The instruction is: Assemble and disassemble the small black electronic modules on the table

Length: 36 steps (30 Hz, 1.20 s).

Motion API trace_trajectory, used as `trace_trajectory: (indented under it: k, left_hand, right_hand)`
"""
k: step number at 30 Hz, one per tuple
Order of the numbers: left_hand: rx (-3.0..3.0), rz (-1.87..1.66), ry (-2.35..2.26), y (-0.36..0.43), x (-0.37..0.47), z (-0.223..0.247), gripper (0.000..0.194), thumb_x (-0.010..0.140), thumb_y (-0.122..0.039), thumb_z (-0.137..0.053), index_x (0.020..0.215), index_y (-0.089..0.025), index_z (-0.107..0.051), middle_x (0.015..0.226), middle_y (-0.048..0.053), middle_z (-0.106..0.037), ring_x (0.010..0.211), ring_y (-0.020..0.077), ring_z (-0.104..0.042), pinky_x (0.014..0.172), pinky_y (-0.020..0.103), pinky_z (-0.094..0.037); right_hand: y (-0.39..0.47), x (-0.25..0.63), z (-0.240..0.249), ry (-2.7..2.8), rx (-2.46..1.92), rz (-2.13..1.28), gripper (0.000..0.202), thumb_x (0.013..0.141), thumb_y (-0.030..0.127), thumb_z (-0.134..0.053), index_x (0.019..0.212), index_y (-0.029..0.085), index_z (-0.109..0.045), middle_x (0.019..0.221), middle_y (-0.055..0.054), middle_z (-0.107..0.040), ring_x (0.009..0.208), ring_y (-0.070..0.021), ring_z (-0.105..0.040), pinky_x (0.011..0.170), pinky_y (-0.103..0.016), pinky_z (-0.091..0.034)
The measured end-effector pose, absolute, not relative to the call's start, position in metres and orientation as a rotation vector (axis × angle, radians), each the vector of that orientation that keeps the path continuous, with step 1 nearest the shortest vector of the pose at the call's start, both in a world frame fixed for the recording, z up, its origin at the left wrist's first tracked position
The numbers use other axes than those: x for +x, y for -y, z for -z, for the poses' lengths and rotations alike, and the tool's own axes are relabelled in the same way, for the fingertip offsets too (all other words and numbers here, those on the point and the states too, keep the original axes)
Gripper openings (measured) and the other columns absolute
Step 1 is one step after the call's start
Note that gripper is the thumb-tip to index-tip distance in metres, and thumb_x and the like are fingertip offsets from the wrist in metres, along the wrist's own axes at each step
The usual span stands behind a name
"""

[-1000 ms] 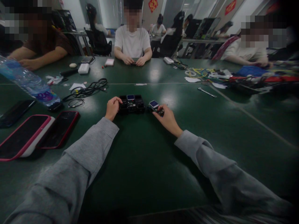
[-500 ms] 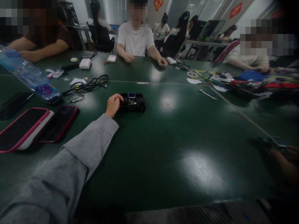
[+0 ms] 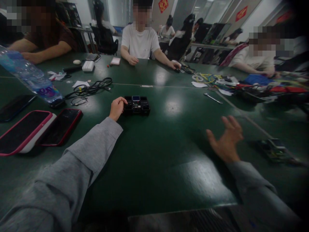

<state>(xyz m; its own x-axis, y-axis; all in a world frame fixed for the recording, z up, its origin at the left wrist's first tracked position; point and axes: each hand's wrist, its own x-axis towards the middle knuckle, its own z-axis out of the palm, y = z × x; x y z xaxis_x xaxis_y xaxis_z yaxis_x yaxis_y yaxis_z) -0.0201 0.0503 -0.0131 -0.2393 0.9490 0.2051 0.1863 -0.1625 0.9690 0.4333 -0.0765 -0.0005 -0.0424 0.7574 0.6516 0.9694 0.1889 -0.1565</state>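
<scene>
A black device with a small screen (image 3: pixel 136 105) lies on the dark green table (image 3: pixel 154 151). At its left end, my left hand (image 3: pixel 117 108) has its fingers closed on the edge; the fingertips are partly hidden. My right hand (image 3: pixel 227 140) is above the table to the right, blurred, with fingers spread and nothing in them. Beyond it, near the right edge, rests a circuit board (image 3: pixel 276 150) with a wire trailing from it.
On the left are a tilted plastic bottle (image 3: pixel 42 85), several phones such as a red-edged phone (image 3: pixel 61 126), and black cables (image 3: pixel 96 86). A wrench (image 3: pixel 213 98) lies at right, before a heap of wires (image 3: pixel 241 84). People sit across the table.
My right hand has let go of the circuit board and moved left, open. My left hand and the black device stay put. The person opposite has moved a hand toward the right.
</scene>
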Motion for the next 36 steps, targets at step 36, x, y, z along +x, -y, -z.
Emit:
trace_trajectory:
  k: [36]
  left_hand:
    - [1.361,-1.415,-1.428,-0.052,-0.021,0.014,0.024,0.085,-0.011,-0.041,0.073,-0.02,-0.059,0.045,-0.007,-0.041,0.036,0.0078,-0.04,0.036,0.016,-0.028]
  right_hand:
    - [0.012,0.267,0.012,2.15,-1.166,-0.242,0.047,0.097,0.038,-0.053,0.139,0.021,-0.043,0.128,-0.015,-0.054,0.115,-0.0316,-0.059,0.1,-0.054,-0.051]
